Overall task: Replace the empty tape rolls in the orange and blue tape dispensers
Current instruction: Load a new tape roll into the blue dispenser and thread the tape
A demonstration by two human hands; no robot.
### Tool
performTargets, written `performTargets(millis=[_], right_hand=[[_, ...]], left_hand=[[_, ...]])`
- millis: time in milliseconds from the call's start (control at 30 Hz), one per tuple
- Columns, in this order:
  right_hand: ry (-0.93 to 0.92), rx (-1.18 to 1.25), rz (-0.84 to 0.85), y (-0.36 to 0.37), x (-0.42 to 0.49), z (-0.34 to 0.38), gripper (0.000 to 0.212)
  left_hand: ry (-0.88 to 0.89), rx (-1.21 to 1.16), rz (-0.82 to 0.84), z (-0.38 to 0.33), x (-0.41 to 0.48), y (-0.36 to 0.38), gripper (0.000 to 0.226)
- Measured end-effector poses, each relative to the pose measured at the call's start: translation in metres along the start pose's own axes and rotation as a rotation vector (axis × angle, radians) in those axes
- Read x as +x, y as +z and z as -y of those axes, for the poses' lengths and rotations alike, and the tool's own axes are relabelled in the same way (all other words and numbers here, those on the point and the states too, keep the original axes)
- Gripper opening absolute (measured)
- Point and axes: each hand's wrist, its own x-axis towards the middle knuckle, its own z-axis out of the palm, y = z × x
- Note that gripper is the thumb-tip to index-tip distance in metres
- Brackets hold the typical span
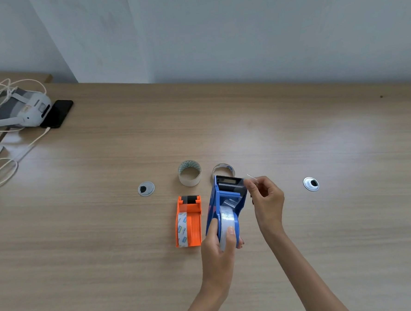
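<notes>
My left hand (220,250) grips the rear of the blue tape dispenser (224,197), which holds a clear tape roll (227,220) and is tilted up off the table. My right hand (266,197) pinches the free end of the tape (251,177) beside the dispenser's toothed blade. The orange tape dispenser (189,222) lies flat to the left with a tape roll in it. Behind them stand two empty cardboard cores (190,173) (223,170).
Two round metal cable grommets (146,189) (311,184) are set in the wooden table (318,136). At the far left lie a white headset (26,108), a black phone (57,114) and white cables (3,167). A grey wall runs behind the table.
</notes>
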Motion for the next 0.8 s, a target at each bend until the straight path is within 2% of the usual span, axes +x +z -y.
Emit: performTargets(millis=[333, 600, 733, 800], right_hand=[[-0.064, -0.124, 0.109, 0.004, 0.016, -0.003, 0.02], [-0.074, -0.271, 0.131, 0.013, 0.032, -0.008, 0.021], [-0.08, -0.288, 0.196, 0.015, 0.042, -0.006, 0.017], [-0.086, -0.248, 0.282, 0.014, 0.05, -0.003, 0.014]], left_hand=[[-0.048, 0.024, 0.065, 0.007, -0.004, 0.003, 0.042], [-0.077, 0.036, 0.074, 0.015, -0.005, 0.007, 0.043], [-0.085, 0.011, 0.056, 0.015, -0.002, 0.008, 0.044], [-0.08, 0.001, 0.048, 0.014, 0.0, 0.008, 0.043]])
